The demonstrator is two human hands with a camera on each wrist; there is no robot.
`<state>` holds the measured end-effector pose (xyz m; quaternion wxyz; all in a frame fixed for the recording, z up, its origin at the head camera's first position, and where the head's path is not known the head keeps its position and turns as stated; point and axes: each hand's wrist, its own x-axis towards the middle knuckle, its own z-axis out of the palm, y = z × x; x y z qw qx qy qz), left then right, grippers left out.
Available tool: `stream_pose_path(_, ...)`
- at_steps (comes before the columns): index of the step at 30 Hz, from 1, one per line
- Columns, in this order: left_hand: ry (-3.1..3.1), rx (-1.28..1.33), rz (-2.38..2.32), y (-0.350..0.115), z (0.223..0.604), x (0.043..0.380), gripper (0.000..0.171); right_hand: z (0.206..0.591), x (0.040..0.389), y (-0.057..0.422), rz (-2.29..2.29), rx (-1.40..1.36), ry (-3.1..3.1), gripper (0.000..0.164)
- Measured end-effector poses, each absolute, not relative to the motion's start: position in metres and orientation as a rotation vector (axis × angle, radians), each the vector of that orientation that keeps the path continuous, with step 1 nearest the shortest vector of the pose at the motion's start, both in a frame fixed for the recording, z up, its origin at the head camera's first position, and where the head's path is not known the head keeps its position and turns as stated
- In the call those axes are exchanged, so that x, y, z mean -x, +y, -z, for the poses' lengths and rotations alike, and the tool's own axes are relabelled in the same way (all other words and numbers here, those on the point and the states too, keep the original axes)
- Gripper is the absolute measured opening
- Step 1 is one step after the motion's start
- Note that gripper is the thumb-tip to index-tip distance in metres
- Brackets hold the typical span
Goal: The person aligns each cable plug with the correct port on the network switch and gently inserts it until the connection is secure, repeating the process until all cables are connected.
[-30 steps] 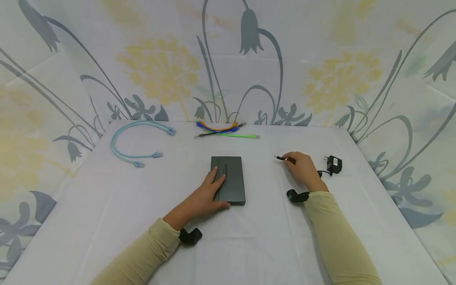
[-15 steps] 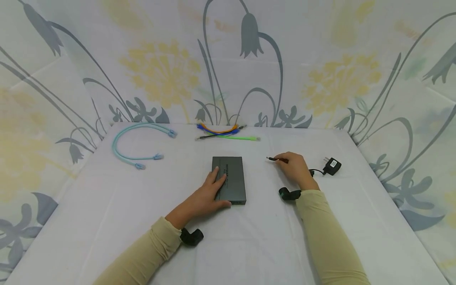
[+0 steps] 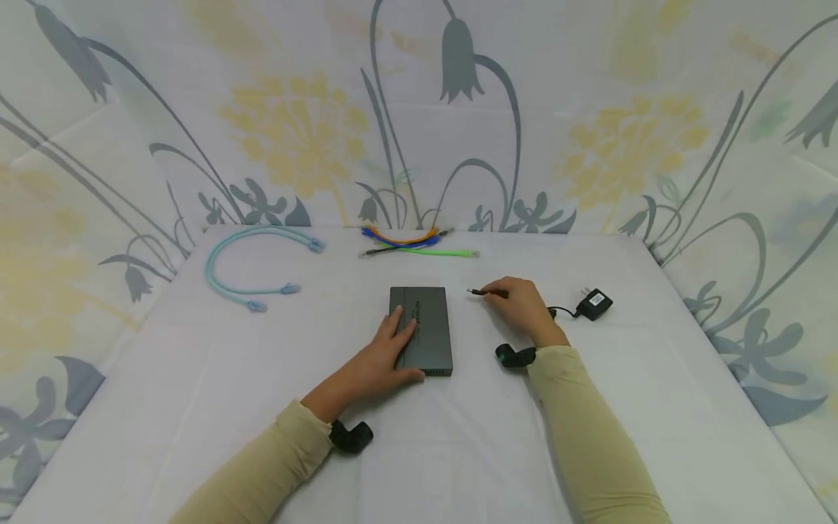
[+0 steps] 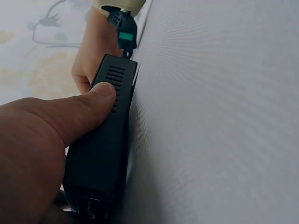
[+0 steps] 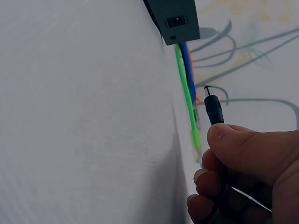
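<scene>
A dark grey network switch [image 3: 432, 331] lies flat near the middle of the white table. My left hand [image 3: 376, 360] holds it, two fingers spread over its top; in the left wrist view the thumb [image 4: 88, 105] presses its vented near end. My right hand [image 3: 520, 306] pinches the black barrel plug [image 5: 214, 108] of a power cable between thumb and fingers, metal tip exposed. That tip points left toward the switch, with a gap between them. A round power socket [image 5: 177, 20] shows on the switch in the right wrist view. The cable leads to a black power adapter [image 3: 594, 304].
Two light blue network cables [image 3: 229, 244] lie curved at the back left. Behind the switch, short orange, blue, black and green cables [image 3: 425, 252] overlap. A flower-patterned cloth [image 3: 419, 109] rises along the table's back and sides.
My right hand has moved left toward the switch with the plug. The power adapter has been dragged slightly left and has turned. My left hand stays on the switch.
</scene>
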<state>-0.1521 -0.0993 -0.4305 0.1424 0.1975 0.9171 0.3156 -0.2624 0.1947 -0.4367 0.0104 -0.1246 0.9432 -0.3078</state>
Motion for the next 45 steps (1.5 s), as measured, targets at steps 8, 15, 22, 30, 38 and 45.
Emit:
stream_pose_path(8,2.654,-0.581,-0.884,-0.099,0.431,0.15,0.09,0.44,0.257,0.185,0.97,0.44,2.963,0.02)
stream_pose_path(15,2.671,-0.61,-0.868,-0.1,0.433,0.151,0.088,0.444,0.254,0.18,1.021,0.477,2.981,0.019)
stream_pose_path(22,2.662,-0.579,-0.912,-0.102,0.432,0.151,0.089,0.447,0.254,0.173,1.024,0.52,2.989,0.02)
stream_pose_path(30,2.672,-0.534,-0.931,-0.1,0.431,0.152,0.09,0.451,0.253,0.171,1.049,0.579,2.996,0.019)
stream_pose_path(38,2.682,-0.538,-0.929,-0.1,0.431,0.153,0.09,0.452,0.253,0.168,1.02,0.636,3.005,0.019)
stream_pose_path(45,2.683,-0.545,-0.931,-0.099,0.432,0.152,0.089,0.449,0.248,0.165,1.038,0.649,2.977,0.02)
